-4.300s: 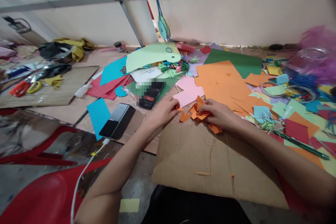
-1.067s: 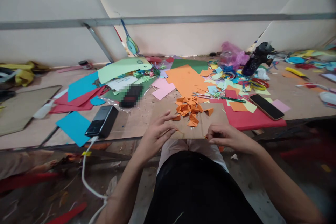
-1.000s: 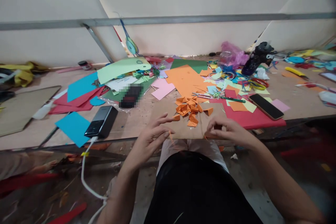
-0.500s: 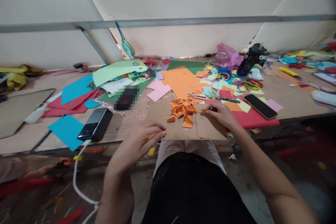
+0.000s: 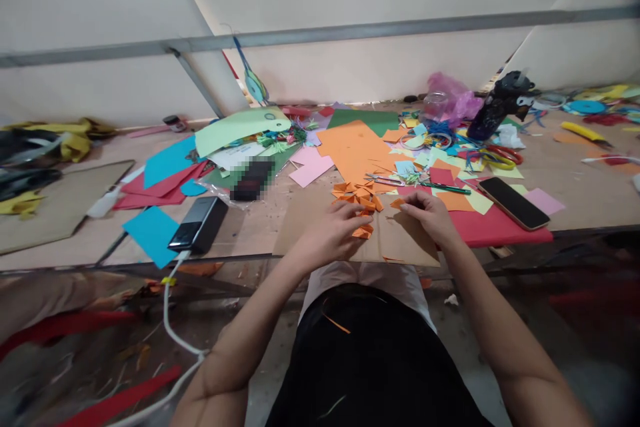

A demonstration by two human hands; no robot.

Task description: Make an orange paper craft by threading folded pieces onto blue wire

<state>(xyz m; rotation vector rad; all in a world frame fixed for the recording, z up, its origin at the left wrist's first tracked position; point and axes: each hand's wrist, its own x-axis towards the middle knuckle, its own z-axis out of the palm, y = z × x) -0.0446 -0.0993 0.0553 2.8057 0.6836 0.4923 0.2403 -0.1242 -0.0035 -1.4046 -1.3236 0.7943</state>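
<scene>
Cluttered tabletop (image 5: 250, 237): at frame centre, left hand (image 5: 334, 232) spread over orange pieces (image 5: 369, 199), right hand (image 5: 431, 215) pinching an orange scrap (image 5: 397, 203).

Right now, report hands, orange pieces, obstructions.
Left hand at orange pile. Right hand pinching one orange piece. Pile partly hidden by left hand, cardboard beneath.

From my end I can read no word, brand or number. Any print on the white sheet (image 5: 236, 157) left of centre is too faint for me; the small jar (image 5: 175, 123) at upper left is too small, and pixelation covers much of the dark device (image 5: 245, 188) near the middle.
</scene>
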